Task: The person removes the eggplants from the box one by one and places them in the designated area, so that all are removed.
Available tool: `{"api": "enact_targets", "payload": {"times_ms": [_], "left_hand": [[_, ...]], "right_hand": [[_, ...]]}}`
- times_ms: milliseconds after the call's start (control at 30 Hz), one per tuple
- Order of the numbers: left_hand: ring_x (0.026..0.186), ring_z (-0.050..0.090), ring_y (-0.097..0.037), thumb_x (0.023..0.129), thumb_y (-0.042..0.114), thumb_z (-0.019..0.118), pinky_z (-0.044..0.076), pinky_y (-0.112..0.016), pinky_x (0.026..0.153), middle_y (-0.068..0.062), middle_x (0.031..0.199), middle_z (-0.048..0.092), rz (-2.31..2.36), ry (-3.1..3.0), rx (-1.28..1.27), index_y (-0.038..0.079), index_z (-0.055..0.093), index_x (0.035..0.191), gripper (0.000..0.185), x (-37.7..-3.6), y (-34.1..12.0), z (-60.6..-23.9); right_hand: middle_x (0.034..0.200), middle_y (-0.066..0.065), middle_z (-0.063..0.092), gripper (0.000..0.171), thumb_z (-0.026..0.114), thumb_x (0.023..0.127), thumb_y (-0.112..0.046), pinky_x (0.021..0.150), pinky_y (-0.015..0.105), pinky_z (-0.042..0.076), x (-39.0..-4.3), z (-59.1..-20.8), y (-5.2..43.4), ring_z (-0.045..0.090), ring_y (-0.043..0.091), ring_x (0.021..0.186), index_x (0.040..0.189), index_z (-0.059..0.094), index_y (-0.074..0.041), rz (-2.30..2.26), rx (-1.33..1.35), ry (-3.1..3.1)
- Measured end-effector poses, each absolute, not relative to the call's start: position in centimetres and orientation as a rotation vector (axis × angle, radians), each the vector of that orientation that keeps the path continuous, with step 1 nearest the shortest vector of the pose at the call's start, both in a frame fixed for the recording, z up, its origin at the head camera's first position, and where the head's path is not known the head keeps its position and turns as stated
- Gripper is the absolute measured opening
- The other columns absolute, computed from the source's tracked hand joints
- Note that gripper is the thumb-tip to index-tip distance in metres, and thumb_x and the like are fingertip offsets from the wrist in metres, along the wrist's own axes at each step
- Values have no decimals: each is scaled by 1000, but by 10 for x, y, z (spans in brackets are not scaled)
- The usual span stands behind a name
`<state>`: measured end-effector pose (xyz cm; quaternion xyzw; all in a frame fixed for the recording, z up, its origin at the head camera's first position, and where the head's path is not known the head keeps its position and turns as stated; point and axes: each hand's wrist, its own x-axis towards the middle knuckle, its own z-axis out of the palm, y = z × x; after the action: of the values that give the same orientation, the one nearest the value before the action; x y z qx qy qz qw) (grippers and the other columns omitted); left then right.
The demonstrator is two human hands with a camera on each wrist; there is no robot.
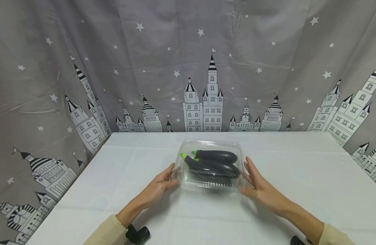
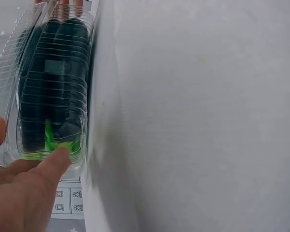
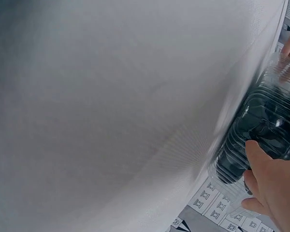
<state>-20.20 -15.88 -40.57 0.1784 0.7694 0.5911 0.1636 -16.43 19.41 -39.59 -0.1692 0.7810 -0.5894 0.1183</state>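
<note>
A clear plastic clamshell box (image 1: 209,163) sits closed on the white table (image 1: 114,183), with three dark purple eggplants (image 1: 217,156) with green stems inside. My left hand (image 1: 161,185) lies against the box's left side, fingers straight; in the left wrist view its fingers (image 2: 53,162) touch the box (image 2: 48,87) near the green stems. My right hand (image 1: 256,182) lies flat against the box's right side, fingers extended. The right wrist view shows the fingers (image 3: 261,164) touching the ribbed wall of the box (image 3: 261,130).
A grey curtain (image 1: 188,68) printed with castles and stars hangs behind and to both sides of the table. White tablecloth spreads around the box on all sides. Black wrist-camera mounts (image 1: 138,234) show at the bottom edge.
</note>
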Motion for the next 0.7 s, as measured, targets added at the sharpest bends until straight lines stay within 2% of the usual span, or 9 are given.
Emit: {"api": "enact_targets", "payload": {"times_ms": [333, 700], "left_hand": [[147, 9, -36, 102, 8, 44, 21, -46, 114, -23, 161, 1, 1718, 2183, 529, -10, -2, 153, 71, -206, -161, -407], [143, 23, -40, 100, 6, 46, 25, -49, 112, -31, 155, 21, 1764, 2151, 472, -5, 2, 155, 71, -206, -159, -408]], "right_hand": [[162, 16, -16, 105, 62, 93, -7, 109, 62, 15, -169, -398, 193, 2, 44, 146, 155, -21, -20, -1771, -464, 2217], [162, 15, -16, 107, 63, 91, -5, 109, 62, 15, -169, -398, 195, 1, 43, 146, 155, -21, -21, -1774, -437, 2202]]}}
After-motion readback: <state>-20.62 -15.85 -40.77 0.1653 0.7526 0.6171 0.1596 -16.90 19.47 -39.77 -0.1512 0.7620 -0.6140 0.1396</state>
